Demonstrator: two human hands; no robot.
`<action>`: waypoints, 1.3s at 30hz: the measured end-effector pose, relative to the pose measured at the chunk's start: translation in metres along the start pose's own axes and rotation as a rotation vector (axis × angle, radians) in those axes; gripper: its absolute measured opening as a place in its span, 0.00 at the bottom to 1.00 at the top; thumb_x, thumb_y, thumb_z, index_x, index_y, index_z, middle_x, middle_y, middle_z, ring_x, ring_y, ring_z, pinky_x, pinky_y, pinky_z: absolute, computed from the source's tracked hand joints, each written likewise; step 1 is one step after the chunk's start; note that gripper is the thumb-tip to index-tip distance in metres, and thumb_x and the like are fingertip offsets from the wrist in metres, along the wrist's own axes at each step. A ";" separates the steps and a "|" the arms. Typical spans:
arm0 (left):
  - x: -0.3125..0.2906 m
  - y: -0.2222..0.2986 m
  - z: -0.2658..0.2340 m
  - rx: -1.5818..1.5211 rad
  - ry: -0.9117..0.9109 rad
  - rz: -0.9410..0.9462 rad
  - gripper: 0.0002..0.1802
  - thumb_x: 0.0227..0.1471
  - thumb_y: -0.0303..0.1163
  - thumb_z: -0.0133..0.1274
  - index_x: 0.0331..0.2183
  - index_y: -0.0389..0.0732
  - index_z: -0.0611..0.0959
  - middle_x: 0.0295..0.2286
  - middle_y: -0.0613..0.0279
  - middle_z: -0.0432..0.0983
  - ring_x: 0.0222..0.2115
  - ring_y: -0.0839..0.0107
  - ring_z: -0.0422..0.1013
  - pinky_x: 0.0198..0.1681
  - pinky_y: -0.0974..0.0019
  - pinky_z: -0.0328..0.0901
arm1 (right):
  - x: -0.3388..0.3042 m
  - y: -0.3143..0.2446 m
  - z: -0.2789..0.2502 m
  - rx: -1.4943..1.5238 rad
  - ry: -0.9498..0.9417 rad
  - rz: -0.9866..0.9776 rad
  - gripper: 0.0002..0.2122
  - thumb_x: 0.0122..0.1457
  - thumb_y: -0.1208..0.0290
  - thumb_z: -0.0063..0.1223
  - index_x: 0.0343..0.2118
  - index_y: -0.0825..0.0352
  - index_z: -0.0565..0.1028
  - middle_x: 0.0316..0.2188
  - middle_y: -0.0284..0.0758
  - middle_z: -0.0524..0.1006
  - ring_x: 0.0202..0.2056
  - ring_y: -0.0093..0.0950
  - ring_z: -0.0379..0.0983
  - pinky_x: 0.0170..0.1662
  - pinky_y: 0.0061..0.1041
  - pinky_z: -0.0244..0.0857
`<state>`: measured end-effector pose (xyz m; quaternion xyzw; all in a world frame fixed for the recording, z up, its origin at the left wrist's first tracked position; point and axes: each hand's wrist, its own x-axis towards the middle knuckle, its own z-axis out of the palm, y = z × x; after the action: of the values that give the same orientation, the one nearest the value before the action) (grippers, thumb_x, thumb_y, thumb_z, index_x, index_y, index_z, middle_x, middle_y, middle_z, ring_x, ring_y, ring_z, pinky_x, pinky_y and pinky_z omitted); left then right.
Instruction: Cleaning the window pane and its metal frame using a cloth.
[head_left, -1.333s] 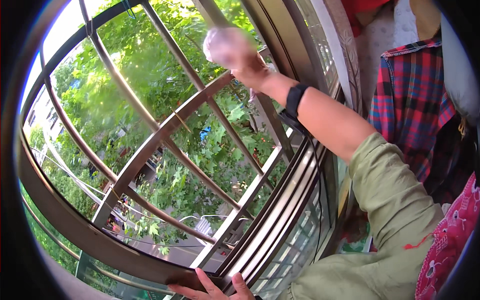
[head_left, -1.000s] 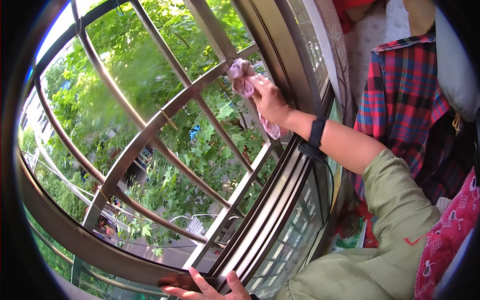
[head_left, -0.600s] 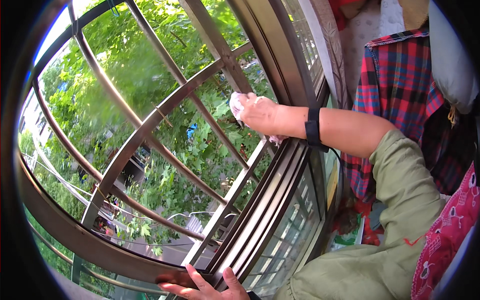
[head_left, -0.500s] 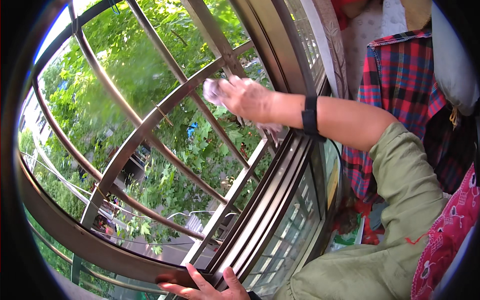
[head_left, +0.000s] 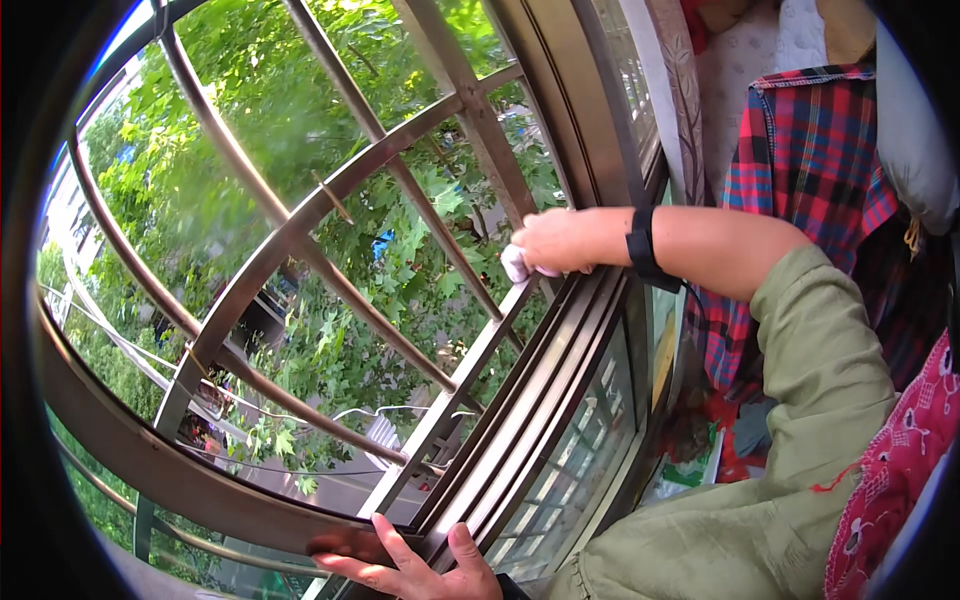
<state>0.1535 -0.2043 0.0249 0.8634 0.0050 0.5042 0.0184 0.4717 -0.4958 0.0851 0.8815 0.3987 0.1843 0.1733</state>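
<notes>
My right hand (head_left: 565,240) reaches out through the window opening, a black band on its wrist. It is closed round a pale pinkish-white cloth (head_left: 515,263), mostly hidden by the fingers. The cloth is at the lower end of a thick upright bar (head_left: 495,150) of the metal window grille (head_left: 330,195), where that bar meets the bottom rail (head_left: 430,420). At the lower edge, my left hand (head_left: 425,575) lies on the brown window frame (head_left: 250,492) with its fingers spread and nothing in them.
Window tracks (head_left: 535,400) run beside the opening, with a glass pane (head_left: 560,480) next to them. To the right hang a plaid cloth (head_left: 800,150) and a pale curtain (head_left: 660,80). Leafy branches (head_left: 390,290) grow beyond the bars, with thin cables (head_left: 130,350) among them.
My right hand has moved down and right with the cloth, from near the curved crossbar to the foot of the thick bar. My left hand stays on the frame. The view has shifted slightly.
</notes>
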 end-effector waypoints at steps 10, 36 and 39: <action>-0.002 0.000 0.000 -0.006 0.023 0.002 0.39 0.51 0.57 0.57 0.53 0.33 0.75 0.65 0.40 0.28 0.65 0.35 0.29 0.62 0.29 0.37 | 0.022 0.036 -0.083 -0.511 0.592 0.232 0.17 0.47 0.73 0.57 0.43 0.68 0.75 0.44 0.37 0.70 0.36 0.31 0.70 0.35 0.28 0.72; -0.002 0.008 0.006 -0.047 0.052 -0.100 0.38 0.53 0.53 0.56 0.58 0.40 0.70 0.65 0.37 0.33 0.66 0.42 0.36 0.63 0.40 0.42 | 0.046 0.000 0.034 0.613 -0.443 0.250 0.18 0.49 0.79 0.50 0.45 0.63 0.79 0.35 0.45 0.80 0.36 0.39 0.79 0.38 0.33 0.72; -0.001 0.008 0.010 -0.067 0.060 -0.087 0.37 0.53 0.52 0.56 0.58 0.40 0.70 0.65 0.37 0.33 0.66 0.42 0.36 0.63 0.40 0.42 | 0.031 -0.014 0.015 0.489 -0.379 0.089 0.18 0.48 0.79 0.50 0.43 0.64 0.80 0.34 0.45 0.81 0.37 0.37 0.78 0.39 0.31 0.71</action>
<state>0.1619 -0.2125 0.0199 0.8458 0.0262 0.5283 0.0690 0.4892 -0.4658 0.0712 0.9323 0.3528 -0.0774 0.0192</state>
